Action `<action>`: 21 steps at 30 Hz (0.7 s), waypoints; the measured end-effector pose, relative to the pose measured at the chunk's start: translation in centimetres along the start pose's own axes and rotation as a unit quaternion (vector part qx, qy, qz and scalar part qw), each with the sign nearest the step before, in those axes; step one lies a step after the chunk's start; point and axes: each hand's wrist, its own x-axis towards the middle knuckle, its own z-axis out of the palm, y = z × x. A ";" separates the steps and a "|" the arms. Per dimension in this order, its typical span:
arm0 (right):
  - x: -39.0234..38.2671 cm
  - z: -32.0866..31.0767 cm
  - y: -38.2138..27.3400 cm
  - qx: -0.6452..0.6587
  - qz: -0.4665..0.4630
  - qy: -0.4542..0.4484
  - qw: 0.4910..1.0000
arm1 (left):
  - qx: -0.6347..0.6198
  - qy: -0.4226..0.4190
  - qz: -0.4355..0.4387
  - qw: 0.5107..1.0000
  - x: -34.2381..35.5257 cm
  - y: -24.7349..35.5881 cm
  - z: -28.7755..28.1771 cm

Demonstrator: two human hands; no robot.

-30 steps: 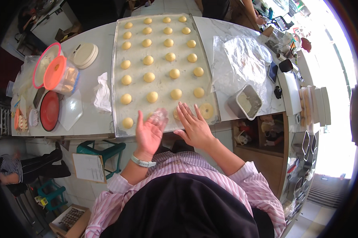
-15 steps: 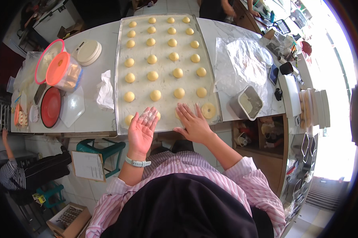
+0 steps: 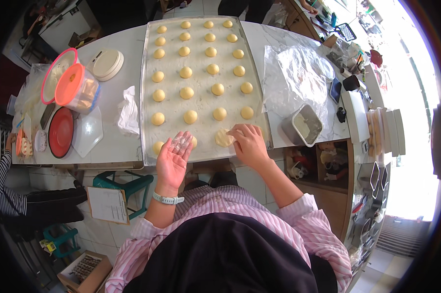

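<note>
A large metal tray (image 3: 199, 83) holds rows of pale yellow dough balls (image 3: 220, 114). My left hand (image 3: 175, 165) is palm up over the tray's near edge, fingers apart and floury, with dough balls partly hidden behind it. My right hand (image 3: 249, 144) has curled fingers at the right side of a flattened dough piece (image 3: 223, 138), seemingly pinching it; it hides part of the tray's near right corner.
Plastic containers (image 3: 76, 88), a red plate (image 3: 61, 132) and a white paper (image 3: 129, 111) lie left. Plastic sheeting (image 3: 293, 73) and a metal pan (image 3: 302, 124) lie right. Below are a green stool (image 3: 122, 180) and a person in a striped sleeve (image 3: 3, 180). Other people stand behind the table.
My right hand went from lying flat with stretched fingers to curled at the dough, which now shows beside it. The striped-sleeved person at left has reached farther up toward the rack.
</note>
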 end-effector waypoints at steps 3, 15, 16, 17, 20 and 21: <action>-0.1 0.0 0.0 -0.021 -0.026 0.035 0.999 | -0.008 0.001 -0.002 1.000 0.2 0.0 -0.3; 0.2 0.2 -0.4 -0.079 -0.022 -0.049 0.995 | 0.015 0.018 -0.046 0.999 0.0 -0.9 -0.6; 0.0 0.4 -0.6 -0.088 -0.023 -0.044 0.995 | 0.022 0.026 -0.055 0.998 0.0 -1.3 -0.8; 0.1 0.5 -0.7 -0.100 -0.027 -0.036 0.994 | 0.030 0.031 -0.060 0.997 0.1 -1.6 -0.8; -0.5 1.2 -0.6 -0.106 -0.037 -0.010 0.994 | 0.080 0.025 -0.099 0.992 -0.4 -3.1 -0.9; -0.7 1.5 -0.5 -0.103 -0.040 -0.003 0.994 | 0.113 0.012 -0.122 0.986 -0.4 -3.6 -0.9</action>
